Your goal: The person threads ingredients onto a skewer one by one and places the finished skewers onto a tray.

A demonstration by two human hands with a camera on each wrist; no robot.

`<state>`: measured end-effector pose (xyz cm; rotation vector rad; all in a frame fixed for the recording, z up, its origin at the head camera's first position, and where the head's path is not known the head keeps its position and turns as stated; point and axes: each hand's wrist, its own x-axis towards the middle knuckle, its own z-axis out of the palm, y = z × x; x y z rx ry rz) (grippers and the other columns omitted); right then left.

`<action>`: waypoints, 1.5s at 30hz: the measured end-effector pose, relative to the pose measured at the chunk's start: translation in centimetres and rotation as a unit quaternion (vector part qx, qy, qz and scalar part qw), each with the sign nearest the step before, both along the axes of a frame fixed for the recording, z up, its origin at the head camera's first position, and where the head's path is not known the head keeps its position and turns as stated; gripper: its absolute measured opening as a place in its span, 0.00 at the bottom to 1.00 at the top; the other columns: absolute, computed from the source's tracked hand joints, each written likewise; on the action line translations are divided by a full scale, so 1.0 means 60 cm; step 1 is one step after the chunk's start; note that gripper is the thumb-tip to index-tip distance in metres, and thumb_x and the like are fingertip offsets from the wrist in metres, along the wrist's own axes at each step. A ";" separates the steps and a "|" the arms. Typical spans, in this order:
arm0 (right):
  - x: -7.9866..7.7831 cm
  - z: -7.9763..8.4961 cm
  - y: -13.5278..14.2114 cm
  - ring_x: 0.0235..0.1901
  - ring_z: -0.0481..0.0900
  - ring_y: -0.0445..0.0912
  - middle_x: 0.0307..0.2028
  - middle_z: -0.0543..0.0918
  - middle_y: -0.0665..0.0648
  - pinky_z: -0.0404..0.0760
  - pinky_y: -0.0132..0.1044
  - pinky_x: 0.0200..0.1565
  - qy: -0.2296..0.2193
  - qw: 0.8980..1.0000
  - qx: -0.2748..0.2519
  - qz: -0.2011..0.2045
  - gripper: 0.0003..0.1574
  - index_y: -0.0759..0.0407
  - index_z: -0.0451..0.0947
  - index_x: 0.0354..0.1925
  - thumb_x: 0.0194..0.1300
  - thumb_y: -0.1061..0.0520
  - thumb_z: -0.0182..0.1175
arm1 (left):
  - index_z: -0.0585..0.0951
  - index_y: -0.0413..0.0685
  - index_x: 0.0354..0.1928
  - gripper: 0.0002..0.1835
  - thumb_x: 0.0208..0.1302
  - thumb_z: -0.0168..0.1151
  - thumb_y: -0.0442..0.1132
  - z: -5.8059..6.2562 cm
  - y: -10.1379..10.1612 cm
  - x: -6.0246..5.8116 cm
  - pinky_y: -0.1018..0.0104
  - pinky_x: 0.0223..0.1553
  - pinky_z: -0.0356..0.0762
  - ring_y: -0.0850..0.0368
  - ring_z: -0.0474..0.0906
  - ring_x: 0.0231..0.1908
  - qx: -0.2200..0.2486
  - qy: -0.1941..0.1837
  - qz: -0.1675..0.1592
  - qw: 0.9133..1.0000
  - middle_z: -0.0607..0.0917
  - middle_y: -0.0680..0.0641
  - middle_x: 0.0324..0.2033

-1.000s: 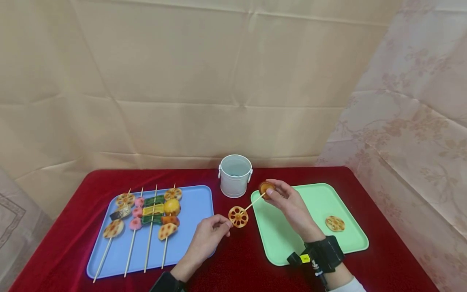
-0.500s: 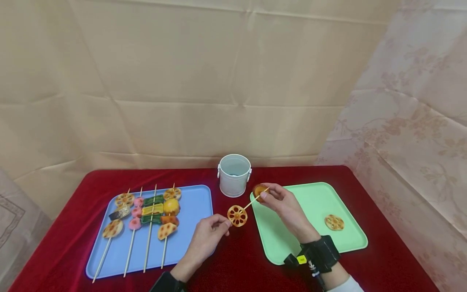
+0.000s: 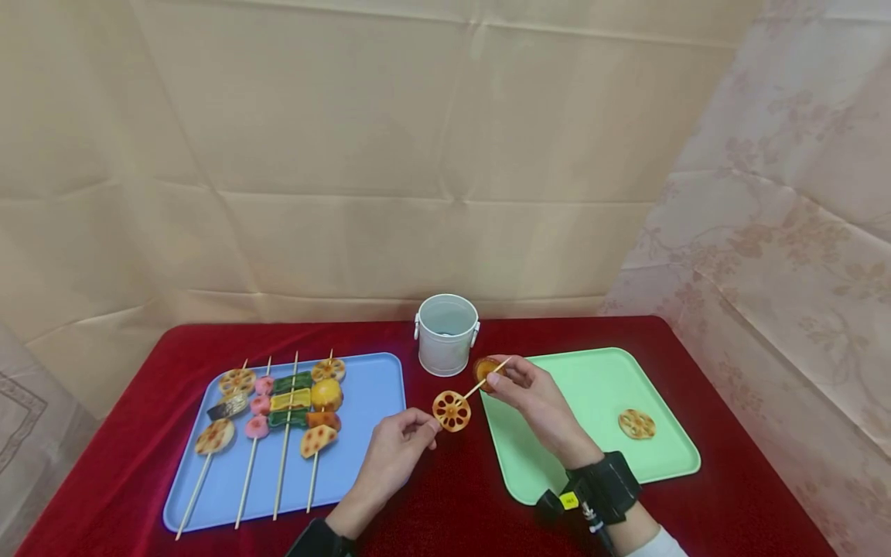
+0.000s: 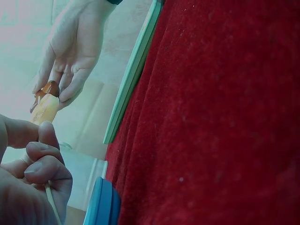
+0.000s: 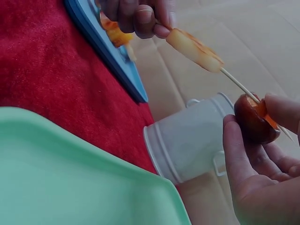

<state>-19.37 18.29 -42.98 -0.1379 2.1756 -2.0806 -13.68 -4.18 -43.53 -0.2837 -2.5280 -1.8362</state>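
My left hand [image 3: 395, 449] grips a thin wooden skewer [image 5: 236, 81] just behind a browned lotus root slice [image 3: 451, 411] threaded on it. Between the thumb and fingers of my right hand [image 3: 546, 406] is a round food piece [image 5: 248, 124], glossy brown outside and orange inside. The skewer passes across this piece, and its pointed tip shows beyond it near the right thumb in the right wrist view. A short bare length of stick separates the two pieces. In the left wrist view, the stick's lower end runs out below the curled left fingers.
A blue tray [image 3: 376, 387] at the left bears several loaded skewers [image 3: 291, 398]. On the right, a green tray [image 3: 529, 456] carries another lotus root slice [image 3: 636, 424]. Behind the hands stands a white bucket [image 3: 445, 352], on a red cloth [image 3: 445, 510].
My right hand has moved left with the brown piece, toward the lotus root slice. More of the skewer's tip now shows past the piece. The left hand has hardly moved.
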 end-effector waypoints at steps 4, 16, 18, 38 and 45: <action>0.005 -0.006 -0.009 0.49 0.80 0.50 0.50 0.82 0.60 0.77 0.41 0.51 0.006 0.999 0.021 0.035 0.31 0.62 0.73 0.58 0.61 0.49 0.65 | 0.83 0.37 0.34 0.09 0.66 0.59 0.37 -0.034 0.001 -0.016 0.71 0.23 0.63 0.66 0.67 0.19 -0.007 -0.002 -0.006 1.000 0.81 0.49 0.21; 0.008 -0.012 -0.016 0.48 0.81 0.51 0.50 0.82 0.62 0.78 0.43 0.50 0.009 0.999 0.002 0.044 0.28 0.65 0.72 0.57 0.63 0.52 0.64 | 0.83 0.41 0.35 0.12 0.64 0.61 0.45 -0.047 -0.004 -0.022 0.69 0.26 0.70 0.61 0.74 0.24 0.000 -0.029 -0.014 0.999 0.80 0.52 0.22; 0.008 -0.012 -0.014 0.48 0.81 0.51 0.50 0.82 0.62 0.78 0.43 0.50 0.007 0.999 0.001 0.042 0.29 0.65 0.72 0.57 0.63 0.52 0.64 | 0.83 0.42 0.35 0.12 0.63 0.61 0.44 -0.047 -0.004 -0.021 0.70 0.24 0.69 0.62 0.72 0.22 -0.008 -0.033 -0.013 0.999 0.78 0.53 0.21; 0.003 0.004 0.009 0.51 0.79 0.53 0.53 0.79 0.63 0.78 0.42 0.51 0.008 0.997 0.045 0.068 0.36 0.66 0.68 0.63 0.64 0.49 0.63 | 0.83 0.44 0.34 0.09 0.64 0.61 0.43 -0.043 -0.008 -0.020 0.70 0.24 0.66 0.63 0.67 0.22 -0.011 0.000 -0.005 1.000 0.73 0.54 0.20; -0.003 0.020 0.080 0.53 0.75 0.64 0.55 0.76 0.71 0.78 0.38 0.50 0.027 0.996 0.077 0.035 0.33 0.69 0.70 0.60 0.66 0.48 0.61 | 0.83 0.41 0.35 0.09 0.64 0.61 0.40 -0.033 -0.015 -0.017 0.70 0.24 0.64 0.64 0.65 0.21 0.003 -0.014 0.017 1.000 0.70 0.54 0.19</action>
